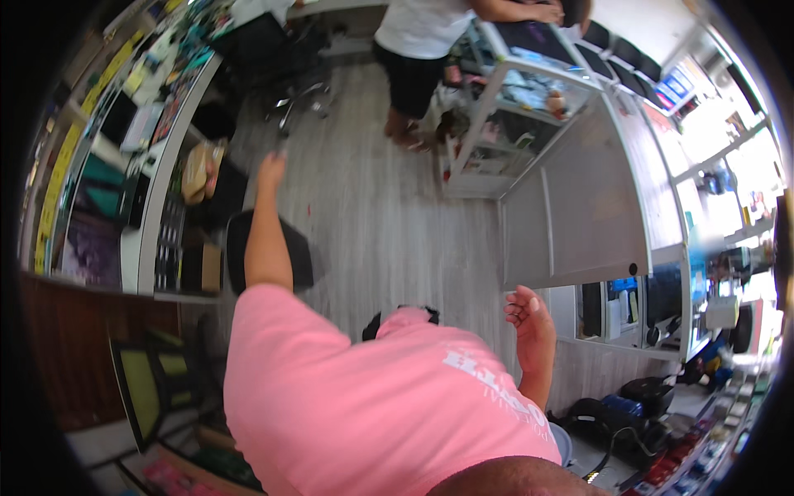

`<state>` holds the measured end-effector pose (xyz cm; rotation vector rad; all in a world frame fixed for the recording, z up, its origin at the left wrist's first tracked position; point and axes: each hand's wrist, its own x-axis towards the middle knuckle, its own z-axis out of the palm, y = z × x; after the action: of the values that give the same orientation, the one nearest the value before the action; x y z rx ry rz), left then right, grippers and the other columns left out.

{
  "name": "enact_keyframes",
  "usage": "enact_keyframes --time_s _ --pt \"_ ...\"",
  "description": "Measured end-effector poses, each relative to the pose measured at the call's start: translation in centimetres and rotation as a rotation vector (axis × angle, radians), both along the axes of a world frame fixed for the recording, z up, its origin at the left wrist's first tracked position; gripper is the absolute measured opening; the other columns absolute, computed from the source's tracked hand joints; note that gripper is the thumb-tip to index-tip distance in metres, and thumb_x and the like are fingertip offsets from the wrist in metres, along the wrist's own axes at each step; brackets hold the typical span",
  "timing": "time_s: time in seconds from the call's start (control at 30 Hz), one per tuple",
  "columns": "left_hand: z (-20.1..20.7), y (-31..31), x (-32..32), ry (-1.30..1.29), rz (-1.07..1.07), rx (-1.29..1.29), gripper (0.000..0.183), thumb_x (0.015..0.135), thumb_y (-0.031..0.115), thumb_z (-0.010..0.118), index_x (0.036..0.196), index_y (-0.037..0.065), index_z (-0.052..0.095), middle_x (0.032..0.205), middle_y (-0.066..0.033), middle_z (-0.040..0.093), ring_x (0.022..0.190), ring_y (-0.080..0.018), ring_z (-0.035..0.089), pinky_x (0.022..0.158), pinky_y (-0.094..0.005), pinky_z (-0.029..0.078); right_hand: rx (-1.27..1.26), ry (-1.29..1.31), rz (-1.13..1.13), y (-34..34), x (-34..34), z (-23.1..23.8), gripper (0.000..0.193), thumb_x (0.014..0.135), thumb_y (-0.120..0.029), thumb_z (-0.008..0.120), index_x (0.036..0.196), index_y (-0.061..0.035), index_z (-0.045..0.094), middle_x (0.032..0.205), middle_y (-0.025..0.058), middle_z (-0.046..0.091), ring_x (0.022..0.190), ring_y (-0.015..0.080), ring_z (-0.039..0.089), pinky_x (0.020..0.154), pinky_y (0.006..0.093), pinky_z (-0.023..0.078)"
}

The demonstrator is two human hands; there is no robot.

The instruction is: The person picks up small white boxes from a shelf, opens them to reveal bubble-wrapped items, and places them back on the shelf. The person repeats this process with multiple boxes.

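Note:
My left hand (271,169) stretches out ahead and to the left, above the grey wood-look floor (372,165). Its fingers are blurred, and I make out nothing in them. A black seat (281,252) lies below that forearm. My right hand (533,326) is raised at my right side, its fingers loosely bent and bare of any object. It is nearest to the corner of a whitish panel (571,198), with a gap between the two. The pink shirt (372,397) on my body fills the lower middle.
Along the left runs a cluttered glass-topped counter (145,240), with a brown bag (198,172) by it. A black office chair (256,45) is further ahead. Another person (422,33) stands by a glass display case (504,116). Shelves and a black vacuum-like machine (591,422) are at right.

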<state>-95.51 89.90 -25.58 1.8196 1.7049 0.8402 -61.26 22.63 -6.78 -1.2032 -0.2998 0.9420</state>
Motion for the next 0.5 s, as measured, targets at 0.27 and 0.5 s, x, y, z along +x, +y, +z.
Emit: enact_keyframes --time_s 0.27,0.5 --pt "-21.6 -37.1 9.2 0.516 -1.030 -0.777 0.047 0.093 0.026 0.061 0.137 0.011 0.067 0.116 -0.0173 0.075 0.102 -0.0367 0.072 0.087 -0.0486 0.058 -0.080 -0.137 0.079 1.6 2.4 0.5 0.040 0.107 -0.032 0.061 0.135 -0.0027 0.066 0.121 0.0092 0.072 0.107 0.0172 0.066 0.096 0.0332 0.050" --pt "-21.5 -42.8 9.0 0.949 -1.582 -0.586 0.048 0.092 0.025 0.062 0.137 0.011 0.066 0.110 -0.0182 0.076 0.095 -0.0364 0.074 0.080 -0.0483 0.059 -0.140 -0.120 -0.135 -5.7 2.9 -0.3 0.041 0.105 -0.032 0.063 0.134 -0.0030 0.066 0.121 0.0106 0.072 0.108 0.0188 0.066 0.096 0.0348 0.050"
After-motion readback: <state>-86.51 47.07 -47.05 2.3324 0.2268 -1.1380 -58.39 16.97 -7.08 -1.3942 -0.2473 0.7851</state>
